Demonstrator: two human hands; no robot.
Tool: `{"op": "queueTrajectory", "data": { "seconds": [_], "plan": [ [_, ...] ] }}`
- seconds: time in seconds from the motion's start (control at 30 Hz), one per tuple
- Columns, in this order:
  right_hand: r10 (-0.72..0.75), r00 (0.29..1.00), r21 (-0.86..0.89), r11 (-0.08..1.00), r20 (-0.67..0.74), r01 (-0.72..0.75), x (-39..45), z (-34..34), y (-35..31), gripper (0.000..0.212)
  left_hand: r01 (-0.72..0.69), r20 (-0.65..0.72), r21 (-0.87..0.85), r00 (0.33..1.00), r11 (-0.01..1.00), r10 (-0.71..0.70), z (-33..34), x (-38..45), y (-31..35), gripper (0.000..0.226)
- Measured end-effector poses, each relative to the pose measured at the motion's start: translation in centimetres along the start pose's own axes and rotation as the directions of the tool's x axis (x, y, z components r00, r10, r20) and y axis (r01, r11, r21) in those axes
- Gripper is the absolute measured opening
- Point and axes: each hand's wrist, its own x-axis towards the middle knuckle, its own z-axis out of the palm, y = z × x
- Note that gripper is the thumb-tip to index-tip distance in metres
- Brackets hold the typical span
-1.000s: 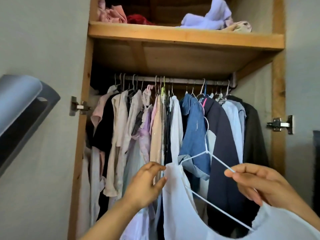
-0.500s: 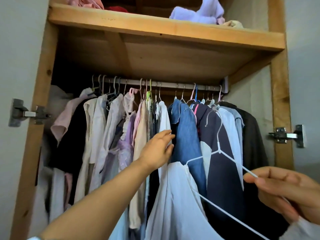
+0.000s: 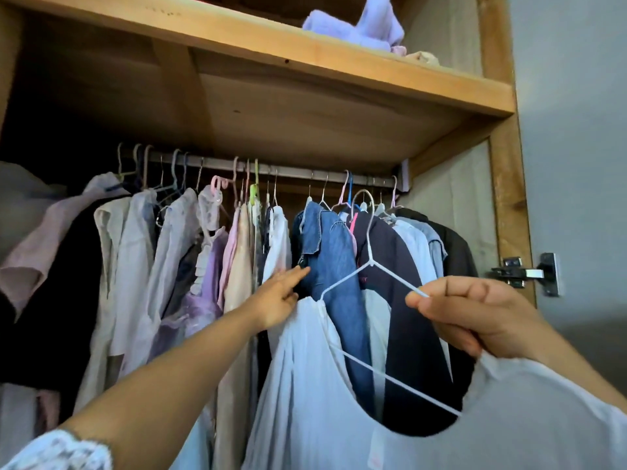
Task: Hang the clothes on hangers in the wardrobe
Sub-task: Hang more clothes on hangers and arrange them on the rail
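Observation:
A white garment point(image 3: 305, 385) hangs on a white wire hanger point(image 3: 372, 262) in front of the wardrobe. My right hand point(image 3: 475, 317) pinches the hanger's right arm and holds it up; the hook point(image 3: 363, 198) is just below the metal rail point(image 3: 288, 171), not on it. My left hand point(image 3: 278, 300) reaches in with straight fingers and touches the hanging clothes at the gap between a white shirt point(image 3: 278, 239) and a blue denim shirt point(image 3: 332, 252).
Several garments crowd the rail from left to right, dark ones at the far right point(image 3: 451, 242). A wooden shelf point(image 3: 271, 45) above carries folded lilac cloth point(image 3: 359, 25). A metal hinge point(image 3: 529, 273) juts from the right frame.
My left hand has let go of the white garment and reached forward into the hanging clothes. My right hand has raised the hanger toward the rail. The view has moved closer and upward.

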Motion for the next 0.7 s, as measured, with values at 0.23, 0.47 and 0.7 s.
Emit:
{"op": "queueTrajectory", "data": {
  "seconds": [0.23,0.47,0.7],
  "plan": [
    [0.026,0.994,-0.143,0.989,-0.106,-0.041,-0.2,0.4,0.8,0.017,0.114,0.037,0.685,0.981,0.72,-0.19,0.7,-1.1,-3.5,0.055],
    [-0.074,0.99,-0.129,0.99,-0.123,0.058,0.5,1.0,0.3,0.014,0.075,-0.027,0.824,0.995,0.561,-0.093,0.5,-2.6,-4.8,0.065],
    [-0.107,0.989,-0.158,0.983,-0.104,0.09,7.3,5.3,0.1,0.019,-0.028,-0.096,0.856,0.972,0.516,0.213,-1.9,-4.0,-6.2,0.014]
  ]
}}
